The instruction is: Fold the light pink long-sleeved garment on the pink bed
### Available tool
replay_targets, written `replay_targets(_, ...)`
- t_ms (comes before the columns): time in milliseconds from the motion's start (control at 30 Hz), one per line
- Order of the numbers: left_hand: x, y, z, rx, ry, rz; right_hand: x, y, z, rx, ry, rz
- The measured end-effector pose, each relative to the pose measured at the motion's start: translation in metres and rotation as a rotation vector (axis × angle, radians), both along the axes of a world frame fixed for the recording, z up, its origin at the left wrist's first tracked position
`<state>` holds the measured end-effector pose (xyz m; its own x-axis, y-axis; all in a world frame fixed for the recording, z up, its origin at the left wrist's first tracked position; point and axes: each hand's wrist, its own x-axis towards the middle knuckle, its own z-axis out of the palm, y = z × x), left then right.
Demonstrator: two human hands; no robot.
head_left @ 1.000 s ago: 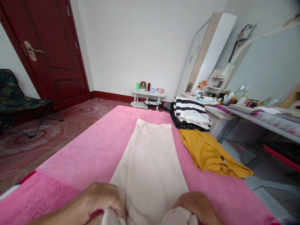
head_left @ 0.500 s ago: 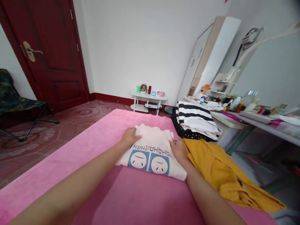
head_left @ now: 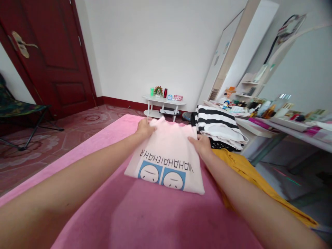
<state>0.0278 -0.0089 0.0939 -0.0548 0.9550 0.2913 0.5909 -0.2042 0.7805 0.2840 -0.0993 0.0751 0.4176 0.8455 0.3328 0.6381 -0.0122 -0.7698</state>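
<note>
A folded white T-shirt (head_left: 168, 148) with upside-down lettering and two blue face prints is in front of me on the pink bedspread (head_left: 145, 221). Its far edge is lifted, while the near printed edge rests on the bed. My left hand (head_left: 145, 128) pinches the far left corner, thumb on top. At the far right corner, my right hand (head_left: 202, 144) is closed on the fabric in the same way. Under and beside my right forearm lies a mustard-yellow garment (head_left: 238, 169).
A pile of folded clothes (head_left: 220, 126), striped black and white on top, sits at the bed's right far corner. To the right stands a dressing table (head_left: 259, 128) crowded with bottles. A low white side table (head_left: 164, 100) is by the wall; a camouflage folding chair (head_left: 20, 107) stands left.
Both hands have raised the T-shirt's far edge and moved it away from me, so its top stands up off the bed. The view has shifted slightly.
</note>
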Motion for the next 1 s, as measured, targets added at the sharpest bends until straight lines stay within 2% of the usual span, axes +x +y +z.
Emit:
replay_targets(67,-0.004,0.000,0.043,0.231,-0.219,-0.056,0.003,-0.001,0.038,0.256,-0.004,0.022)
replay_targets(133,-0.008,-0.005,0.082,0.388,-0.395,-0.149,0.004,-0.007,0.074,0.517,-0.016,0.051)
replay_targets(200,-0.016,-0.021,0.102,0.501,-0.444,-0.262,0.003,-0.022,0.093,0.645,-0.037,0.066)
replay_targets(233,-0.021,-0.034,0.101,0.551,-0.419,-0.308,0.002,-0.034,0.093,0.661,-0.048,0.081)
replay_targets(267,-0.027,-0.050,0.093,0.591,-0.364,-0.343,0.000,-0.049,0.086,0.653,-0.062,0.109)
replay_targets(333,-0.044,-0.087,0.056,0.615,-0.192,-0.399,-0.004,-0.084,0.054,0.578,-0.111,0.220)
replay_targets(367,-0.054,-0.106,0.032,0.582,-0.077,-0.458,-0.006,-0.103,0.032,0.516,-0.158,0.296)
replay_targets(433,-0.076,-0.140,-0.016,0.465,0.158,-0.676,-0.007,-0.138,-0.012,0.340,-0.256,0.453)
replay_targets(500,-0.096,-0.161,-0.046,0.347,0.317,-0.722,-0.006,-0.164,-0.042,0.182,-0.257,0.547)
replay_targets(533,-0.103,-0.165,-0.050,0.281,0.405,-0.710,-0.005,-0.171,-0.047,0.133,-0.227,0.549)
replay_targets(567,-0.107,-0.166,-0.047,0.227,0.487,-0.664,-0.004,-0.174,-0.046,0.111,-0.184,0.514)
replay_targets(633,-0.103,-0.162,-0.025,0.170,0.610,-0.526,-0.006,-0.168,-0.029,0.131,-0.098,0.377)
replay_targets(733,-0.067,-0.156,0.016,0.226,0.568,-0.372,-0.021,-0.144,0.005,0.215,-0.042,0.237)
replay_targets(800,-0.034,-0.159,0.023,0.272,0.461,-0.386,-0.039,-0.130,0.011,0.210,-0.111,0.236)
replay_targets(867,-0.006,-0.167,0.009,0.254,0.426,-0.414,-0.058,-0.122,-0.003,0.095,-0.257,0.228)
replay_targets(1000,0.016,-0.181,-0.047,0.059,0.529,-0.374,-0.077,-0.122,-0.047,-0.238,-0.459,0.232)
